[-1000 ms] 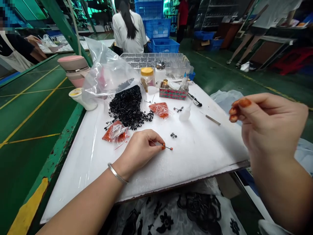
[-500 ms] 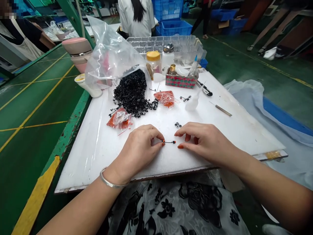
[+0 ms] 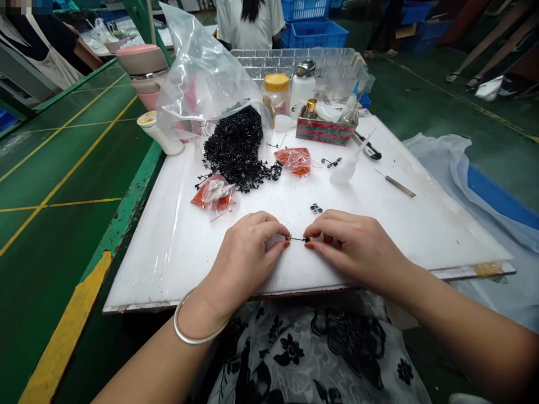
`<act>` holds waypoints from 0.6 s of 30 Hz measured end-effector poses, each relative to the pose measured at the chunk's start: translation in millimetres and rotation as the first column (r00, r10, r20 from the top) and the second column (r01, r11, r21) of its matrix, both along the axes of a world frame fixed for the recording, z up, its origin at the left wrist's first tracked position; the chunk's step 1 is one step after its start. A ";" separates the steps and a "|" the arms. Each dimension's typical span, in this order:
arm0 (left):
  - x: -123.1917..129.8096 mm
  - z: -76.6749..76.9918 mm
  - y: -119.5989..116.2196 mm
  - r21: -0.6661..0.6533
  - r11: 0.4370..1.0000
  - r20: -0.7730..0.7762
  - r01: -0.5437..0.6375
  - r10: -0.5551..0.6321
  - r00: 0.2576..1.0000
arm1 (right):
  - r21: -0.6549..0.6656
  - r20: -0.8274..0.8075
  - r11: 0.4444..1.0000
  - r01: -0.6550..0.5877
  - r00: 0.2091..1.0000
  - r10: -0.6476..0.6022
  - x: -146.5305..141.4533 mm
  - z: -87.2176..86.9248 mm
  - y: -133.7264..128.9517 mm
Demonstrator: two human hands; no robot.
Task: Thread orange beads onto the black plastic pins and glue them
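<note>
Between my two hands is a thin black stem with a small knob at each end (image 3: pixel 298 239), held level just above the white foam board (image 3: pixel 168 269). My left hand (image 3: pixel 252 252) pinches its left end between thumb and forefinger. The right end is in the pinch of my right hand (image 3: pixel 353 238). Beyond the fingers lie several small black-and-white round pieces (image 3: pixel 315 208). Farther off, a heap of black stems (image 3: pixel 236 148) spills from a clear plastic bag (image 3: pixel 202 73). Two small bags of orange-red bits, one on the left (image 3: pixel 213 192) and one on the right (image 3: pixel 297 162), lie beside the heap.
A white squeeze bottle with a needle tip (image 3: pixel 345 169), a thin needle tool (image 3: pixel 398 185) and a black cutter (image 3: pixel 368 147) lie on the right. Behind are a patterned box (image 3: pixel 324 130), a yellow-lidded jar (image 3: pixel 277 92) and a clear compartment tray (image 3: pixel 332 59). A green bench (image 3: pixel 63 168) runs along the left.
My right thumb and forefinger have closed on the stem's right end, which was free before. My left hand keeps its pinch. The whole view has shifted slightly.
</note>
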State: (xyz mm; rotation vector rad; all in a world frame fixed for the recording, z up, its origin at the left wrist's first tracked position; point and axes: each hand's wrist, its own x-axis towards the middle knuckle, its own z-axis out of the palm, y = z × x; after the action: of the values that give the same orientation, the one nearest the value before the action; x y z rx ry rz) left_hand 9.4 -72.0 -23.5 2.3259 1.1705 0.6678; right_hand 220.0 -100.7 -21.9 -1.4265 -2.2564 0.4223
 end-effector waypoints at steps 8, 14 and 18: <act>-3.0 -5.3 -2.5 0.052 0.999 0.018 0.013 -0.014 1.000 | 0.105 0.118 0.994 -0.027 0.993 0.015 -7.2 0.0 -7.0; -6.2 -4.1 -5.3 0.030 1.000 0.035 0.010 -0.011 0.999 | 0.103 0.142 0.992 -0.069 0.988 0.054 -9.1 2.0 -11.3; -6.6 -1.8 -6.1 0.001 1.000 0.067 -0.001 0.001 0.998 | 0.092 0.113 0.993 -0.069 0.992 0.059 -10.4 0.9 -12.9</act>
State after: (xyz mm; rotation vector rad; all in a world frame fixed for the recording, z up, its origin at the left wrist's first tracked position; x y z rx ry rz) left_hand 2.8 -78.1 -25.3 2.2858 1.1411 0.7416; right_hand 209.6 -113.7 -21.1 -1.3630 -2.3807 0.2578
